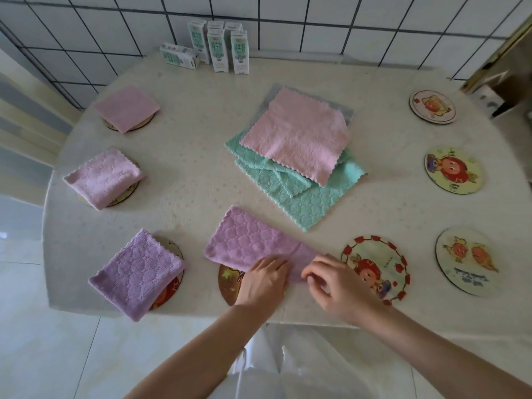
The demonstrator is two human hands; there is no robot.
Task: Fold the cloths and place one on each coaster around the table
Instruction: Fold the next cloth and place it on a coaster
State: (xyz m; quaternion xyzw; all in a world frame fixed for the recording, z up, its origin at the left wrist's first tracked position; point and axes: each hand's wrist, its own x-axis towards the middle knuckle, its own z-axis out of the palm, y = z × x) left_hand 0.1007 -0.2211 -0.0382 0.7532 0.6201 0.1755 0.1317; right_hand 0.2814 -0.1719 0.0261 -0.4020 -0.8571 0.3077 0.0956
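A white-tiled wall with dark grout [316,21] stands behind a round table under a cream patterned cover [187,133], with green-and-white milk cartons [218,50] grouped at its far edge. Along the left side, three folded cloths each lie on a round picture coaster: a smooth pink folded cloth [126,108], a pale pink scalloped folded cloth [103,180] and a lilac textured folded cloth [136,273]. In the middle lies a loose pile, a pink unfolded cloth [296,133] on top of mint green cloths [302,197]. Near the front edge a lilac quilted cloth [253,243], folded into a long strip, partly covers a brown round coaster [229,283]. The left hand [263,279] lies flat, fingers straight, pressing on the strip. The right hand [336,283] has curled fingers at the strip's right end and seems to pinch its edge, though the grip is partly hidden. Four bare cartoon-printed coasters [453,169] line the right side.
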